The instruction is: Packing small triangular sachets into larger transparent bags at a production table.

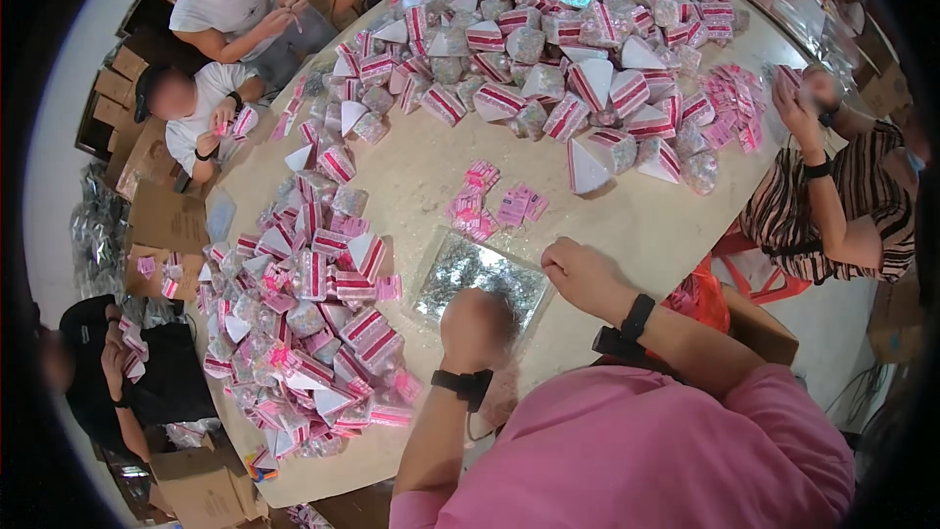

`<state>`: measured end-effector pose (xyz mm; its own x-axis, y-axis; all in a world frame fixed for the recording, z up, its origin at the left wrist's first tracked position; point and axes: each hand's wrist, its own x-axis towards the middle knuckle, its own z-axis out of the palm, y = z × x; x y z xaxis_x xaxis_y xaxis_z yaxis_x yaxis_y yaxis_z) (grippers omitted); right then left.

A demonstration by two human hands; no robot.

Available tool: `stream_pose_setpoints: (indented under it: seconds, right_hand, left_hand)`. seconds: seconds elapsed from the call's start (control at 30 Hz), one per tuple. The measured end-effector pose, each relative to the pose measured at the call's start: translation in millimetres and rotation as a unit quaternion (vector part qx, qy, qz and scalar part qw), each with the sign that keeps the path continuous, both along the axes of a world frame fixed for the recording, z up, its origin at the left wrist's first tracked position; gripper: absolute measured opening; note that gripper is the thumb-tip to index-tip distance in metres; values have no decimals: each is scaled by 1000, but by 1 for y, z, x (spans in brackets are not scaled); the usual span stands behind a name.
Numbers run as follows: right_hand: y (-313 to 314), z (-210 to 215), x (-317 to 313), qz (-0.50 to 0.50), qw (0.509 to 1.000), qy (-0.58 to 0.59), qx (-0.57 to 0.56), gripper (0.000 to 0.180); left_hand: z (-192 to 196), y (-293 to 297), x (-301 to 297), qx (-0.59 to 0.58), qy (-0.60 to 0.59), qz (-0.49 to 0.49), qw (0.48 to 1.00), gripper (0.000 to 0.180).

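A stack of clear plastic bags (477, 272) lies flat on the table in front of me, its surface shiny with glare. My left hand (475, 326) is over the stack's near edge; it looks rounded, but its fingers are smeared and hidden, so I cannot see what it holds. At the stack's right edge, my right hand (586, 277) has its fingers curled inward and closed; anything between them is hidden. Just beyond the bags lie small pink printed cards (473, 201), with a few more pink cards (521, 206) to their right.
Wedge-shaped pink-and-white packages (323, 284) are heaped on the left of the pale table (421, 162). A larger heap of similar packages (548, 49) covers the far side. Pink cards (732, 108) lie at the right. Several co-workers sit around the table; cardboard boxes (201, 485) stand on the floor.
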<state>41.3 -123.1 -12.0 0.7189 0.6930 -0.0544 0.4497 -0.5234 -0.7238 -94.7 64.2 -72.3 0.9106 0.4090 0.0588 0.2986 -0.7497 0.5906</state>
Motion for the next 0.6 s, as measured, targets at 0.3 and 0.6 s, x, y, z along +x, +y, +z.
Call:
stream_pose_setpoints:
  seconds: [0.3, 0.6]
  right_hand:
    - [11, -5, -9, 22, 999, 17, 43, 13]
    - [22, 9, -24, 41, 990, 132, 0, 17]
  left_hand:
    - [14, 10, -11, -41, -25, 55, 997, 8]
    - [31, 8, -17, -447, -89, 231, 860, 11]
